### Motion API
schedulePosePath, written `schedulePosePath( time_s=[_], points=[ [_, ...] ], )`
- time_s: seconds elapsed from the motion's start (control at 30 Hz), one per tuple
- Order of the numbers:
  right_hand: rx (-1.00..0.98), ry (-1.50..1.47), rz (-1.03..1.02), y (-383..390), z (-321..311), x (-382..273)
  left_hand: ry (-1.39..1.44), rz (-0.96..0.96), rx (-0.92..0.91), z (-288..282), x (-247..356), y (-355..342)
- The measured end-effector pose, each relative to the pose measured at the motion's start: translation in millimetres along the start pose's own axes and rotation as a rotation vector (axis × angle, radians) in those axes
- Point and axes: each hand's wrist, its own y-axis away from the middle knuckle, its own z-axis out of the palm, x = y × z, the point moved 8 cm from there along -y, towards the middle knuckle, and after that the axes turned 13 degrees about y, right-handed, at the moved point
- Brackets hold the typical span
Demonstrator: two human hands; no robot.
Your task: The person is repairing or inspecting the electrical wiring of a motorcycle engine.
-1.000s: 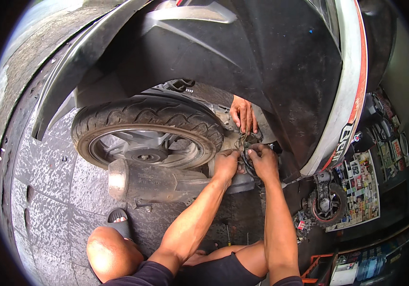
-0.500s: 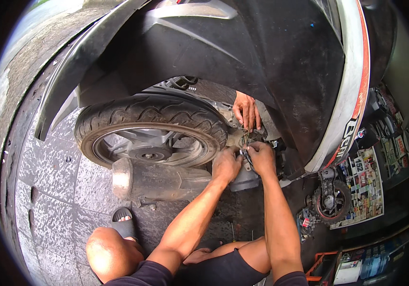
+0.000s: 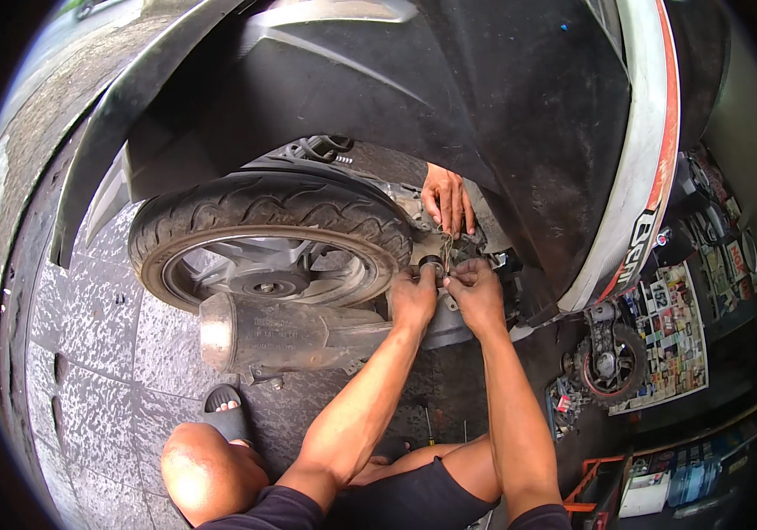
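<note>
Between the rear wheel and the dark body panel [image 3: 378, 97] of a motorbike, my two hands meet at a few thin wires [image 3: 450, 246]. My left hand [image 3: 414, 299] is closed, with a small black roll that looks like tape [image 3: 431, 261] at its fingertips. Pinched together, the fingers of my right hand [image 3: 477, 293] are at the lower end of the wires; exactly what lies between them is hard to make out. Another person's hand [image 3: 449, 201] reaches in from behind the panel, its fingers pointing down at the top of the wires.
Left of my hands stands the rear wheel [image 3: 259, 190], with the exhaust muffler [image 3: 286, 331] just below it. A screwdriver [image 3: 429, 426] lies on the floor near my leg. Off to the right are a small wheel assembly [image 3: 612, 362] and a sticker-covered board [image 3: 674, 331].
My hands have drawn closer together at the wires, and the black roll now shows above my left fingertips. The dark strip between my hands is no longer visible. The view has shifted slightly.
</note>
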Motion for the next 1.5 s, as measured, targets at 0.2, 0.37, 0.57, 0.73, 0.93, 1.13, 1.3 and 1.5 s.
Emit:
schedulePosePath(
  time_s=[0.2, 0.37, 0.57, 0.73, 0.93, 1.13, 1.3, 1.5],
  points=[
    [0.071, 0.119, 0.055, 12, -6, -14, 0.42, -0.09, -0.094, 13, 10, 16],
    [0.041, 0.261, -0.009, 20, -6, -19, 0.395, -0.138, -0.245, 23, 0, 9],
    [0.059, 0.275, -0.142, 42, 2, -19, 0.334, -0.008, -0.137, 23, 4, 3],
    [0.276, 0.531, -0.289, 46, -14, -33, -0.049, 0.179, -0.07, 20, 20, 12],
    [0.086, 0.237, -0.371, 9, -14, -24, -0.062, 0.241, -0.18, 28, 31, 24],
    [-0.162, 0.294, -0.281, -6, 2, -49, -0.21, 0.455, -0.226, 26, 40, 27],
    [-0.29, -0.011, -0.125, -20, 5, -19, 0.053, 0.235, -0.298, 23, 26, 8],
    [-0.235, 0.006, -0.073, -17, -8, -16, 0.375, -0.424, -0.672, 41, 0, -6]
  ],
)
